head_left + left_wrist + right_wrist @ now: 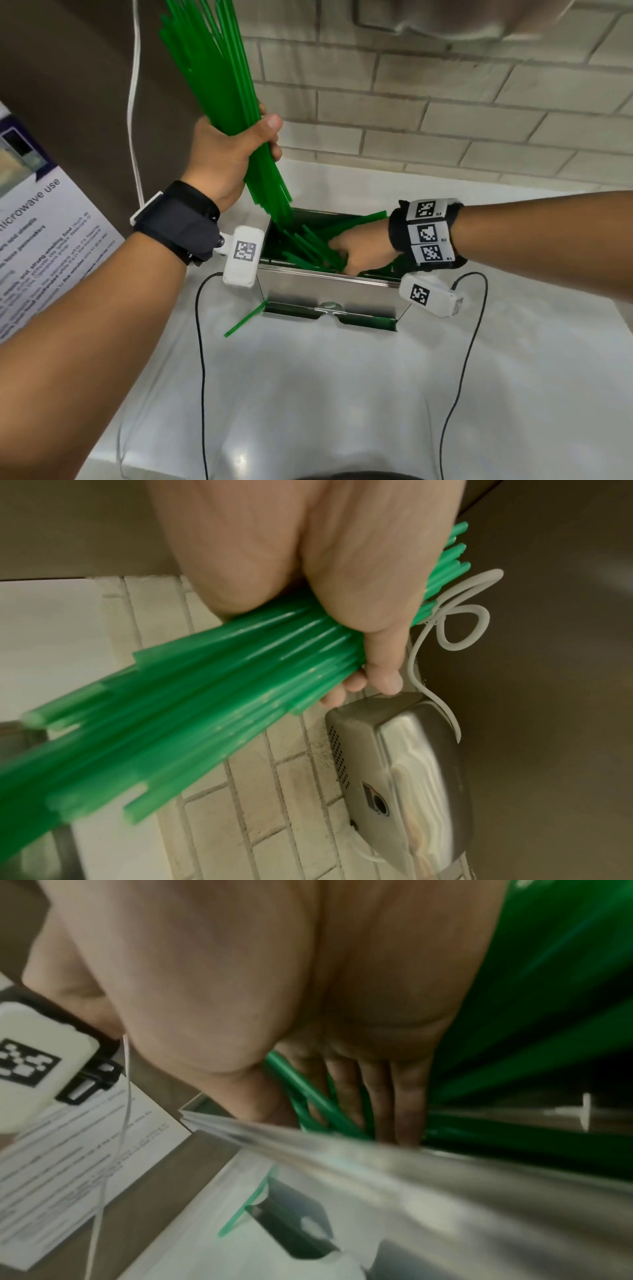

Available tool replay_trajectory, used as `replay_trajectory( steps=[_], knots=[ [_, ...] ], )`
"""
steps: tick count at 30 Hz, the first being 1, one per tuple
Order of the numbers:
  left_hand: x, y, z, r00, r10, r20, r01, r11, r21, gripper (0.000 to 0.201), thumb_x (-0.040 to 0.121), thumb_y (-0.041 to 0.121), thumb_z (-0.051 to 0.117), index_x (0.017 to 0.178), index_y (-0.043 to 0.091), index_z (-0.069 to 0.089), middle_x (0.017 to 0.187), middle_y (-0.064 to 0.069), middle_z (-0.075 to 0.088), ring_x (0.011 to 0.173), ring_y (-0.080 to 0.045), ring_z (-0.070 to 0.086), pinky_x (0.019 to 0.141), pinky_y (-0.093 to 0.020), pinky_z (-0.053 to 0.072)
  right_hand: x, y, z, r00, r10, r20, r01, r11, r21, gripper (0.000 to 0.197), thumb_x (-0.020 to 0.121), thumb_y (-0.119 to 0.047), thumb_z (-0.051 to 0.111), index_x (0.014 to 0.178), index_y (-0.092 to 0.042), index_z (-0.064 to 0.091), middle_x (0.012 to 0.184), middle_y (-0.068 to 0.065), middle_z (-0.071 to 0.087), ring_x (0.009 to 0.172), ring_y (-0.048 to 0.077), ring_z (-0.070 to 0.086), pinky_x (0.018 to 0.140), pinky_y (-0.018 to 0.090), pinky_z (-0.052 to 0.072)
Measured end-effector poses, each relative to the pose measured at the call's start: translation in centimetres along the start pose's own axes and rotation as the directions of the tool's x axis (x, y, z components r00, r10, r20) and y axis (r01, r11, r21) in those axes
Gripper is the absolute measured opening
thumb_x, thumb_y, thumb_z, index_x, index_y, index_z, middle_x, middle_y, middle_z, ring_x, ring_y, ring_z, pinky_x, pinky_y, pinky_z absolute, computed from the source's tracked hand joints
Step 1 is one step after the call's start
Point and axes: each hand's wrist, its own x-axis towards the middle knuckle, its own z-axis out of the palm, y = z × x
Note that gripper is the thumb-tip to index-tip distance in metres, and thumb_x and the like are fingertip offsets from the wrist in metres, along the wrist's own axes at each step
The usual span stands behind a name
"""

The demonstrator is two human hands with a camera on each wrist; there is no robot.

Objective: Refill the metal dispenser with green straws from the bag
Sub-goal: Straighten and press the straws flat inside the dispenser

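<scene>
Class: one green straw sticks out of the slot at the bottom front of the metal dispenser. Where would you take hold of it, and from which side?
Pinch the loose straw at its free end, coming from the dispenser's front left. It slants out of the tray's left corner onto the counter, so that end lies exposed; the other end is tucked into the slot.

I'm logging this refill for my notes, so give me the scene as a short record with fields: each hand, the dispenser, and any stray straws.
left hand: grips a bundle of green straws, tilted, lower ends just above the dispenser's open top
right hand: reaches into the metal dispenser, fingers among the straws inside
dispenser: on the white counter, lid not in view
stray straw: sticks out at the left end of the front tray
bag: not in view
</scene>
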Motion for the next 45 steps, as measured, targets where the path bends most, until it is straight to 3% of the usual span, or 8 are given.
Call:
replay_trajectory(
  steps=[3,7,15,19,24,30,39,45],
  knots=[
    [0.3,0.6,0.0,1.0,0.005,0.016,-0.006,0.999,0.044,0.018,0.086,0.007,0.077,0.089,0.01,0.059,0.079,-0.012,0.057,0.062,-0.028,0.059,0.07,-0.042,0.055,0.0,-0.3,-0.5,0.992,-0.029,0.121,0.049,0.985,-0.167,0.056,0.096,-0.002,0.04,0.15,-0.015,0.039,0.136,0.007,0.055,0.102,0.022,0.053,0.076,0.024,0.047],
    [0.7,0.7,0.1,1.0,-0.001,0.027,-0.001,0.998,0.063,0.018,0.085,0.007,0.078,0.089,0.009,0.06,0.076,-0.012,0.06,0.061,-0.028,0.062,0.071,-0.042,0.055,1.2,-1.3,-0.8,0.994,-0.111,0.013,0.111,0.954,-0.28,0.043,0.101,-0.005,0.041,0.142,-0.014,0.051,0.113,0.006,0.063,0.096,0.024,0.059,0.077,0.024,0.044],
    [0.0,-1.0,2.3,0.985,-0.077,0.154,0.067,0.995,0.068,0.013,0.089,0.0,0.072,0.089,0.007,0.061,0.072,-0.007,0.063,0.059,-0.025,0.061,0.068,-0.037,0.056,3.7,-2.0,-1.0,0.993,0.065,0.102,-0.038,0.968,-0.247,0.036,0.1,-0.017,0.044,0.129,-0.005,0.061,0.072,0.012,0.074,0.037,0.018,0.063,0.043,0.027,0.057],
    [-0.2,-1.6,2.8,0.973,-0.125,0.194,0.113,0.991,0.072,0.014,0.088,0.002,0.073,0.091,0.007,0.06,0.075,-0.011,0.06,0.063,-0.027,0.06,0.07,-0.037,0.056,3.7,-2.0,-1.3,0.99,0.068,0.126,-0.042,0.979,-0.2,0.028,0.098,-0.011,0.045,0.115,-0.002,0.065,0.078,0.016,0.071,0.052,0.029,0.064,0.072,0.044,0.062],
    [-0.2,-2.0,2.7,0.972,-0.151,0.182,0.138,0.987,0.08,0.015,0.087,0.004,0.075,0.091,0.007,0.06,0.076,-0.012,0.061,0.063,-0.027,0.061,0.071,-0.038,0.056,3.0,-2.5,-1.3,0.987,-0.051,0.151,0.093,0.956,-0.279,0.042,0.097,-0.003,0.044,0.137,-0.012,0.055,0.118,0.012,0.067,0.04,0.006,0.059,0.037,0.009,0.046],
    [-0.5,-2.1,1.9,0.967,-0.166,0.195,0.149,0.984,0.099,0.017,0.087,0.002,0.075,0.093,0.004,0.059,0.08,-0.012,0.058,0.066,-0.027,0.059,0.073,-0.039,0.057,3.2,-2.7,-1.0,0.968,-0.132,0.212,0.177,0.962,-0.21,0.059,0.098,-0.001,0.045,0.154,-0.016,0.033,0.137,0.013,0.056,0.065,0.006,0.049,0.034,0.003,0.039],
    [-0.8,-2.3,1.4,0.962,-0.191,0.197,0.169,0.978,0.122,0.017,0.087,0.0,0.074,0.095,0.002,0.06,0.081,-0.009,0.06,0.066,-0.027,0.061,0.072,-0.038,0.058,3.2,-1.4,-0.5,0.975,-0.062,0.215,0.078,0.995,-0.064,0.038,0.101,-0.008,0.044,0.138,-0.009,0.053,0.097,0.004,0.063,0.063,0.007,0.054,0.038,0.005,0.042],
    [-1.6,-2.8,2.5,0.959,-0.193,0.21,0.168,0.977,0.13,0.014,0.085,-0.002,0.076,0.088,0.007,0.065,0.082,-0.006,0.064,0.074,-0.027,0.064,0.081,-0.043,0.056,0.3,1.5,-3.0,1.0,-0.012,0.025,0.0,0.91,0.415,0.057,0.091,-0.014,0.067,0.144,-0.014,0.045,0.117,0.01,0.07,0.093,0.026,0.074,0.084,0.035,0.061]
  ],
)
